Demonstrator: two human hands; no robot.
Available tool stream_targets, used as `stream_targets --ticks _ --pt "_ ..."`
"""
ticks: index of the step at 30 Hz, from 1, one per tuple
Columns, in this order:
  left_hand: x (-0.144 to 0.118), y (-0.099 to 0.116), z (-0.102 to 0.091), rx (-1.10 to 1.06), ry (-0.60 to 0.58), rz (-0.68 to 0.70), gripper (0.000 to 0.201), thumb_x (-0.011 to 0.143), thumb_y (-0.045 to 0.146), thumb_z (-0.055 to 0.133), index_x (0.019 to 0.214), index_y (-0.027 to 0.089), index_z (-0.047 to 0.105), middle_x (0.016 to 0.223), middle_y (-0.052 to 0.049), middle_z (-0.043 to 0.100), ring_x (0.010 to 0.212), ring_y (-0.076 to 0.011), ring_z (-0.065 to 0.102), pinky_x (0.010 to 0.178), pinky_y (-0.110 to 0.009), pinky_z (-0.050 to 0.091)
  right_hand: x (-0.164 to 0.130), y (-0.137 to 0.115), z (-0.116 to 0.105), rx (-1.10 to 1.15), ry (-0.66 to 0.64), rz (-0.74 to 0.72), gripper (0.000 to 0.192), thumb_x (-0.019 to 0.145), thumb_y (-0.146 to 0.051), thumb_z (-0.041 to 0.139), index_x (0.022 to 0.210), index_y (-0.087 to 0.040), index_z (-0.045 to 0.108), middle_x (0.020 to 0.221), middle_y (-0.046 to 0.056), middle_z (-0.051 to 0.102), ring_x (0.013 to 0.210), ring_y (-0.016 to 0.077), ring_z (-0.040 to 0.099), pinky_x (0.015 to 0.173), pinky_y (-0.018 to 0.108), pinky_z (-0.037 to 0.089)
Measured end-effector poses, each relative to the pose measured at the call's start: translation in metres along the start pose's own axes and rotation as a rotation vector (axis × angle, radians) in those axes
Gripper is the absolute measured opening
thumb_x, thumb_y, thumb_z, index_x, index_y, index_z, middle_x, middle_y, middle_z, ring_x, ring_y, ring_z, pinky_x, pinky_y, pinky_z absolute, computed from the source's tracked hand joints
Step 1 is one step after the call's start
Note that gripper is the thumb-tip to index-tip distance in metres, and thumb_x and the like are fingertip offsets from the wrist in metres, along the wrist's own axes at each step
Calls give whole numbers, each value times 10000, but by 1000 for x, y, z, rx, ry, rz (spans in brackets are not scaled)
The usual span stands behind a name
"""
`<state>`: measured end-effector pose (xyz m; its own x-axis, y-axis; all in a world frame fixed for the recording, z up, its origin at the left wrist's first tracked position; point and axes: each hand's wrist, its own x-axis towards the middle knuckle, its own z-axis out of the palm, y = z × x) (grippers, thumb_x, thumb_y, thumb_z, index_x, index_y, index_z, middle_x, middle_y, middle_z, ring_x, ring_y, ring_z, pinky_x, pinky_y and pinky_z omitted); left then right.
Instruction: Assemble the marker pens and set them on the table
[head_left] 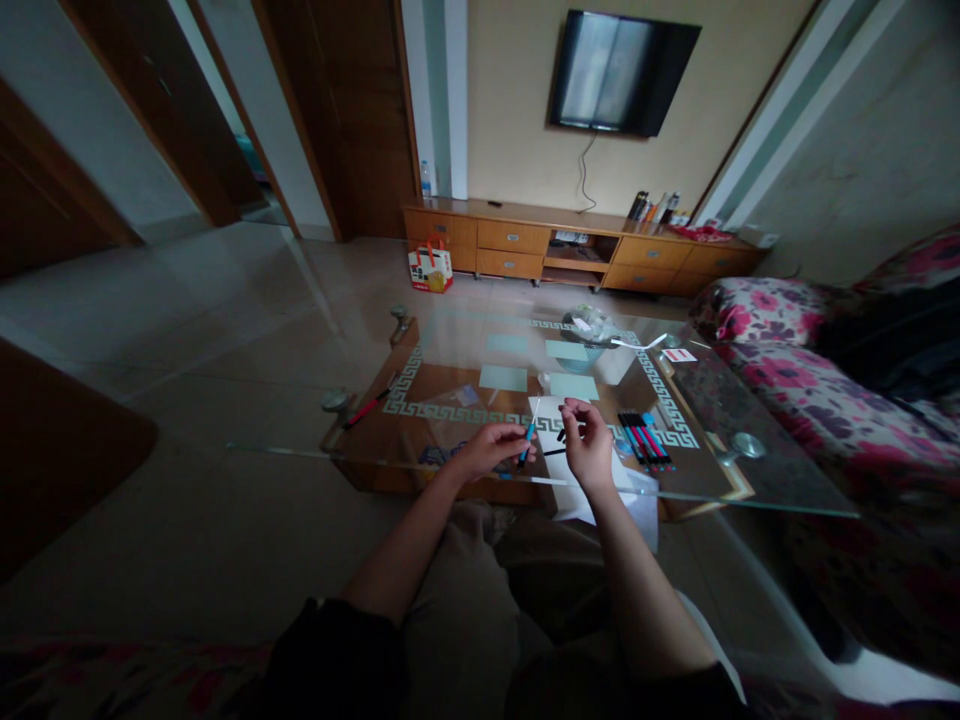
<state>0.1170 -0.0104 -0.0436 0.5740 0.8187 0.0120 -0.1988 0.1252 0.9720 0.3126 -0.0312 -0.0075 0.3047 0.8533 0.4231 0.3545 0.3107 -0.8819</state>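
My left hand (491, 450) is closed around a slim blue pen (529, 434) with a dark lower end. A thin pale piece sticks up from the pen's top. To its right, my right hand (589, 445) is raised with thumb and fingers pinched together; whatever lies between the fingertips is too small to make out. White paper (574, 495) lies on the glass table below both hands. A short black piece (555, 452) shows between the hands, over the paper. Beside my right hand lies a row of black, red and blue pens (645, 442).
The glass table (795, 490) has a sharp front edge near my knees. A red and black pen (369, 405) lies at its left, and a glass bowl (589, 328) stands at the back. A floral sofa (795, 370) borders the right. A TV cabinet (510, 237) stands beyond.
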Motion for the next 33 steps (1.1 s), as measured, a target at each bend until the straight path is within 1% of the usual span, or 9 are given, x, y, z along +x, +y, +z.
stream_targets --ticks 3,8,11,13,17,22,27,33 --pt "0 -1 0 12 -10 11 440 792 475 752 1028 111 677 934 -117 741 857 -209 706 668 -239 475 1 6 1 120 26 69 387 866 -497 632 1078 -174 642 979 114 718 859 231 664 687 334 502" --pt "-1 1 0 18 -11 22 449 798 478 745 1041 107 673 926 -117 739 846 -204 701 663 -237 475 3 14 3 301 75 191 389 793 -441 718 1057 -171 625 886 83 723 772 192 653 662 305 490" --pt "-1 3 1 14 -8 28 447 796 477 748 1036 107 676 916 -118 738 844 -203 698 663 -239 476 3 14 1 361 111 279 376 743 -389 760 1019 -180 613 852 57 721 722 162 635 627 271 467" --pt "0 2 1 6 -5 24 447 791 474 754 1037 109 678 920 -118 737 847 -202 699 661 -235 473 3 12 0 382 127 313 367 716 -360 778 990 -183 608 827 41 713 682 143 614 598 252 448" --pt "0 -1 -1 11 2 1 472 787 479 754 1069 107 686 922 -128 736 830 -198 700 600 -212 435 3 6 0 441 101 337 322 712 -360 783 919 -188 607 822 35 702 644 128 594 556 237 422" --pt "0 -2 -4 72 8 -48 509 778 493 752 1101 102 709 900 -127 734 743 -166 683 532 -194 362 2 0 1 464 63 325 272 729 -394 776 834 -190 629 869 33 682 690 130 601 553 229 424" --pt "-2 1 -3 101 1 -43 422 789 464 744 1006 103 732 871 -105 727 677 -132 652 527 -192 360 2 1 1 492 60 333 290 714 -389 792 878 -197 650 807 11 666 656 120 577 540 223 417" --pt "-3 4 -2 111 5 -29 407 772 465 755 937 93 744 798 -96 722 630 -120 623 540 -202 378 3 0 2 489 44 322 339 709 -397 795 941 -198 646 817 16 698 622 114 555 522 221 404"
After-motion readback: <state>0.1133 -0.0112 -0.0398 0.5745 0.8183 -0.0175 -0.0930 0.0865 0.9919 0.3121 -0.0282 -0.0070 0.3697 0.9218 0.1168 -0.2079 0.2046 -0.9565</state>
